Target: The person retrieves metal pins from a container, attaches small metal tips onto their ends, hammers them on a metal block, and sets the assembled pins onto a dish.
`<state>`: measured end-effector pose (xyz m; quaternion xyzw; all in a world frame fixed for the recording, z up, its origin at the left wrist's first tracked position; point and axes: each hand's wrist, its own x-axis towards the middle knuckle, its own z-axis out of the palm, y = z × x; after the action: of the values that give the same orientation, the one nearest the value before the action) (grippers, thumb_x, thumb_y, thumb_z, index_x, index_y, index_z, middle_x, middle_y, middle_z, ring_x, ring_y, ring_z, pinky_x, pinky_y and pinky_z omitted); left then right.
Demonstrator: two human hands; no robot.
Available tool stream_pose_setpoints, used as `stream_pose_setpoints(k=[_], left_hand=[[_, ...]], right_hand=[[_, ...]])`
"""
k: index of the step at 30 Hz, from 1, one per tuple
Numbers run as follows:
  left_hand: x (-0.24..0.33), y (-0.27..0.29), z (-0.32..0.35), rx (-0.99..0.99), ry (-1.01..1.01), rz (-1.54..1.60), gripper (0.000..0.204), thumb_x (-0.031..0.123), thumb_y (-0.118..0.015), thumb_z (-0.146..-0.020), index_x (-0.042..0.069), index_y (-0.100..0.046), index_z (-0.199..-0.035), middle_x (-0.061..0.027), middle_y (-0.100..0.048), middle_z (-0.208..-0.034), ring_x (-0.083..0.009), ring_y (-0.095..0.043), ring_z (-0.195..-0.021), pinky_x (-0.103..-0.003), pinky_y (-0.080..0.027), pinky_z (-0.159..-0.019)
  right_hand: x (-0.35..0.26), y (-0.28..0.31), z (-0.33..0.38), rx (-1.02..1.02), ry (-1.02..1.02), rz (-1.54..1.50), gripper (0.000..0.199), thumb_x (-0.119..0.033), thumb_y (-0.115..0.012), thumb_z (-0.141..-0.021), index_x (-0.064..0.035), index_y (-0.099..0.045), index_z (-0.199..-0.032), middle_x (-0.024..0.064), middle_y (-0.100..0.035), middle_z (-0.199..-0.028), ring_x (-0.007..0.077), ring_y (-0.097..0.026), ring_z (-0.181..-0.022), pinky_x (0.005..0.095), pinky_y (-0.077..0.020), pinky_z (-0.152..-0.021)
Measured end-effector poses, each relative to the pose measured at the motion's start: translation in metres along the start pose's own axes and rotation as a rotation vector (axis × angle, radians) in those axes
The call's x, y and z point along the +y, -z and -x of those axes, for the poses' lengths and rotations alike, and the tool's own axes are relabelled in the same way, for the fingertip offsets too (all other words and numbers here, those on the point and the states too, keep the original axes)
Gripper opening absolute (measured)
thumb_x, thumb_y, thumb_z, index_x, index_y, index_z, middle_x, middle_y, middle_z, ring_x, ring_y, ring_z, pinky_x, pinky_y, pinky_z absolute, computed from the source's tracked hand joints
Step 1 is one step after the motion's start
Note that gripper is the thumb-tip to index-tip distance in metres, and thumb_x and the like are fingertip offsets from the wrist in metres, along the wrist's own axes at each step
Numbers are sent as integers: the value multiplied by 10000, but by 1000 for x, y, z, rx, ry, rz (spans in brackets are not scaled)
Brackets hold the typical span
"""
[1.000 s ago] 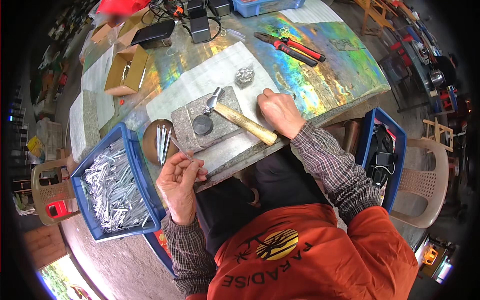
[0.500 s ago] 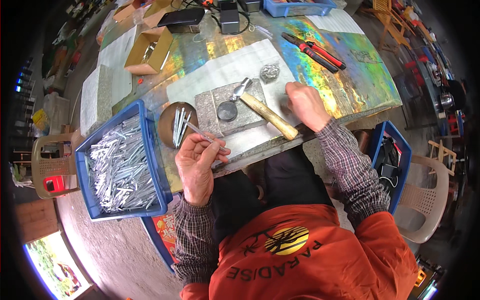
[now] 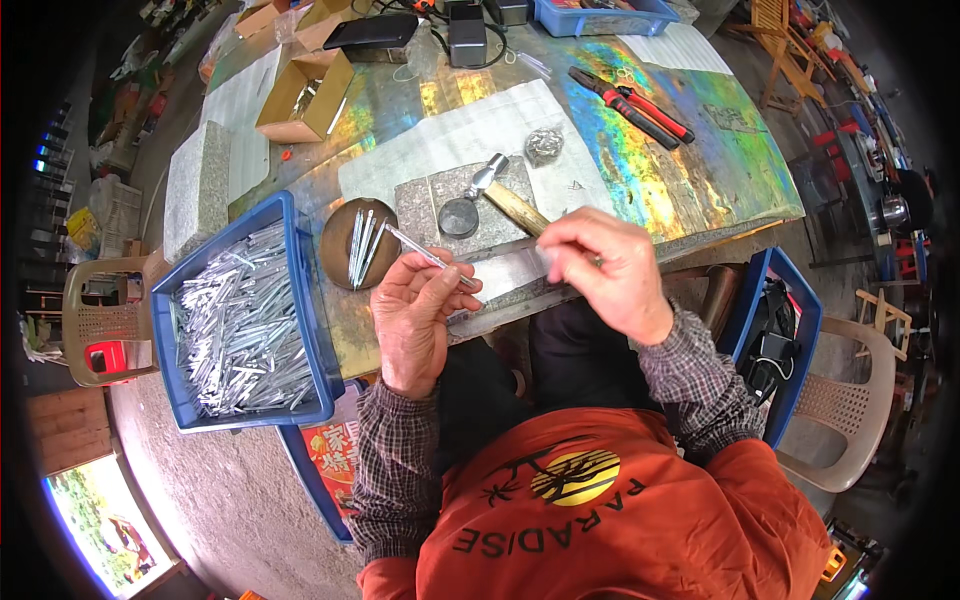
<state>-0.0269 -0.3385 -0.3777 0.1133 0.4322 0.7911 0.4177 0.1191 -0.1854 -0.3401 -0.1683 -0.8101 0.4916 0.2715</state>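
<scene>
My left hand (image 3: 418, 325) pinches a thin silvery metal strip (image 3: 418, 247) between thumb and fingers, its far end pointing up and left. My right hand (image 3: 615, 275) is raised over the table's front edge, thumb and fingertips pressed together; whatever they hold is too small to make out. Behind it lies a hammer (image 3: 517, 211) with a wooden handle, its head on a grey stone block (image 3: 412, 212). A round dark disc (image 3: 458, 218) sits on that block. Left of it, a round brown dish (image 3: 337, 225) carries several similar strips.
A blue bin (image 3: 328, 385) full of metal strips stands at the left. A clear bundle of small shiny pieces (image 3: 543, 146) and tiny bits (image 3: 576, 186) lie on the white sheet (image 3: 590, 200). Red-handled pliers (image 3: 640, 110) lie farther right; an open cardboard box (image 3: 290, 128) stands far left.
My right hand has come from the white sheet toward my left hand, uncovering tiny bits there. My left hand has shifted slightly right with the metal strip still held.
</scene>
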Motion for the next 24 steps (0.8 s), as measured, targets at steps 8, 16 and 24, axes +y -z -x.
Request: stream_pose_setpoints(k=[8,16,24], left_hand=[[-5,-9,5,-58,21,124,129,-30,-563,-861,-2,-544,-985,-167,-638,-908,-240,-653,-778,-342,-565,-659],[-7,-9,8,-81,14,229,133,-16,-555,-873,15,-542,-1002,-155,-636,-924,-230,-644,-775,-353,-563,-674],[-8,-8,9,-60,6,246,136,-2,-557,-878,24,-538,-1010,-148,-631,-938,-228,-640,-791,-348,-562,-678]], right_hand=[[-10,-38,14,-27,-129,-390,72,37,-612,-809,-2,-613,-869,45,-605,-793,59,-573,-585,194,-442,-502],[-1,-54,17,92,-46,-314,99,40,-642,-779,-10,-617,-860,34,-574,-816,52,-501,-555,198,-393,-491],[0,-61,21,135,-44,-217,90,36,-636,-781,-17,-596,-841,30,-565,-752,68,-483,-542,218,-379,-488]])
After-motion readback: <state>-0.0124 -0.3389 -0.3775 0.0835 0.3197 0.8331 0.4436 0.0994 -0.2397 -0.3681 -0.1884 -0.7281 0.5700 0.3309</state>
